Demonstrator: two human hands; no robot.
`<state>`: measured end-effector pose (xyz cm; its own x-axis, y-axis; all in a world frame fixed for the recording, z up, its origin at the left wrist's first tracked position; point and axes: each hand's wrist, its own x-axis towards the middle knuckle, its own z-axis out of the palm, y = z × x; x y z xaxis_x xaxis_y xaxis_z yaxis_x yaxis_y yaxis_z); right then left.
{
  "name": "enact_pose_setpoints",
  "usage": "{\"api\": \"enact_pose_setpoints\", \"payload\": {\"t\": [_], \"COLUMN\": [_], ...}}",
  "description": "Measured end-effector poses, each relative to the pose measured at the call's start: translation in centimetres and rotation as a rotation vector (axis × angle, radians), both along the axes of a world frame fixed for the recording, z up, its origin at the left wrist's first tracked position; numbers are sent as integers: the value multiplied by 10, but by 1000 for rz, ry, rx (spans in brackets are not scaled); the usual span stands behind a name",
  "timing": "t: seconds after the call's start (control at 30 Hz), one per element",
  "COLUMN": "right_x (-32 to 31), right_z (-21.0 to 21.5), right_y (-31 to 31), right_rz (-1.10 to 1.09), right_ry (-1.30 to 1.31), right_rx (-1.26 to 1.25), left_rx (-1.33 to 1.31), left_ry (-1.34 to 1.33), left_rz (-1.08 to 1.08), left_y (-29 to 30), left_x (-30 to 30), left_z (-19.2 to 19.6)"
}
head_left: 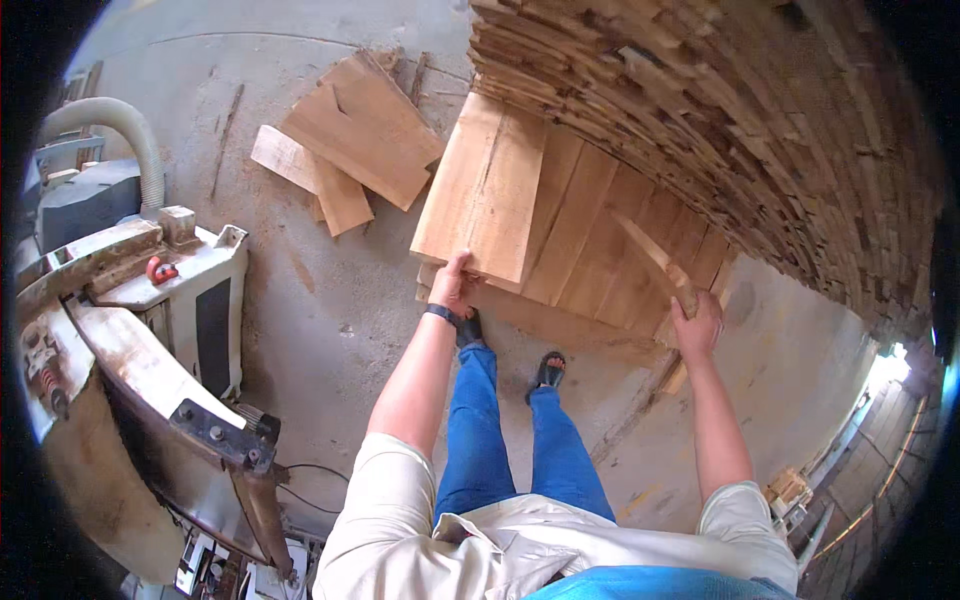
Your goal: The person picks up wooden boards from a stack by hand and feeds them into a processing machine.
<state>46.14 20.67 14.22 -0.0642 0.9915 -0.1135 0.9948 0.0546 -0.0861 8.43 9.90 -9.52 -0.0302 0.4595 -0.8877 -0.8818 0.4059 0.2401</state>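
- Left hand, mine, grasps the near end of a wide board, thumb on top; my right hand is wrapped around the lower end of a narrow wooden strip.
- Wide board: ahead of me, left of centre, beside and partly over a row of flat boards. What supports its underside is hidden from me.
- Principal hazard: gripped by one hand at one end, the wide board could twist or slip, dropping toward my left sandal, near its end.
- Secondary hazard: a careless swing of the strip could catch a board seam or knock the tall wood stack.
- Edges: the row's near edge runs before my feet; loose boards point corners toward the wide board, narrowing that side.
- Room: concrete floor offers passage leftward to the white machine, and further right of the row.
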Motion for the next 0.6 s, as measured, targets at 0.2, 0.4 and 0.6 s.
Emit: {"api": "enact_pose_setpoints", "payload": {"t": [0.2, 0.4, 0.6], "right_x": [36, 38, 73], "right_z": [5, 14, 27], "right_y": [-18, -17, -52], "right_rz": [74, 43, -53], "right_ry": [-25, -45, 64], "right_rx": [19, 144, 15], "left_rx": [49, -49, -62], "left_ry": [52, 198, 276], "left_rz": [-14, -52, -90], "left_y": [22, -51, -213], "left_x": [28, 56, 62], "left_z": [104, 194, 276]}}
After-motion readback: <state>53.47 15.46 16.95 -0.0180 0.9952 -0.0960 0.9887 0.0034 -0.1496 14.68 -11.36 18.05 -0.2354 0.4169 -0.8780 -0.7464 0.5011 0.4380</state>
